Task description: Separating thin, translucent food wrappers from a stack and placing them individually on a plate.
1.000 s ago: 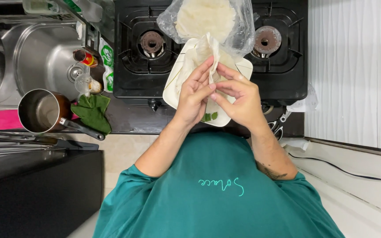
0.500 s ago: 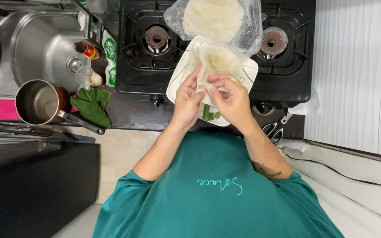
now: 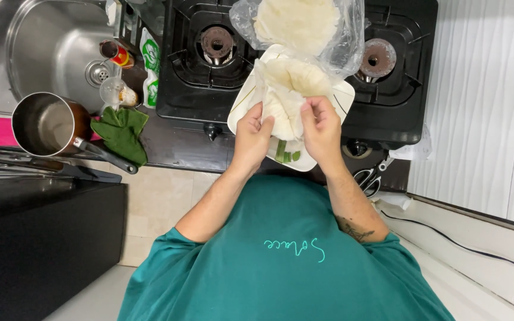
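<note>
A: What fills the upper frame?
B: A black gas stove [image 3: 209, 77], with a white square plate [image 3: 251, 98] at upper centre on its front edge.

A: And upon the plate?
B: A thin pale flatbread [image 3: 284, 98], pinched at its lower edge by left hand [image 3: 252, 135] and right hand [image 3: 322, 128], fingers pressed together.

One head camera looks straight down, close above the stove [image 3: 292, 65].

A teal short-sleeved shirt [image 3: 287, 255] with pale script lettering; tattooed right forearm [image 3: 355, 229].
</note>
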